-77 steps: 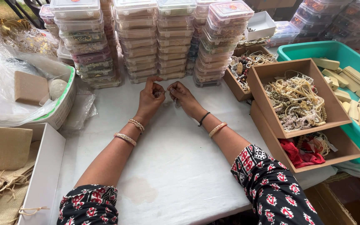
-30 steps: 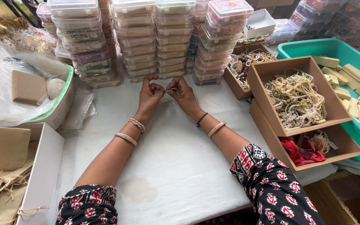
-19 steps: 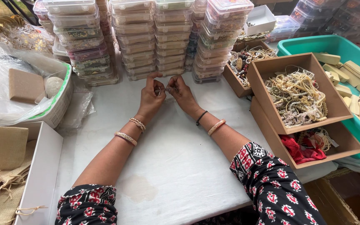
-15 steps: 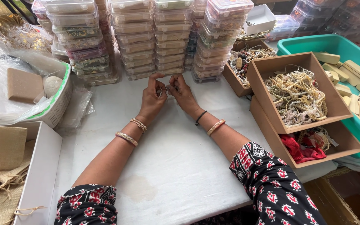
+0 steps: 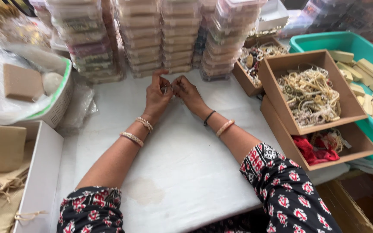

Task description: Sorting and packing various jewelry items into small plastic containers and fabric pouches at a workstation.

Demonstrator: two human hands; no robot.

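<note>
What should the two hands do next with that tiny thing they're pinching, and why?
Probably keep pinching and finish working the tiny piece. The left hand and right hand meet fingertip to fingertip over the white table, and the piece is too small to make out, so letting go now would likely drop it.

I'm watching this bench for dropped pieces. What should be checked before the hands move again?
1. Left hand pinching the small piece: ok.
2. Right hand also on it: ok.
3. What the piece is: cannot tell, too small.
4. White table bare under the wrists: ok.
5. Stacked clear boxes upright just beyond the fingers: ok.
6. Cardboard box of pale strands away from the right elbow: ok.
</note>
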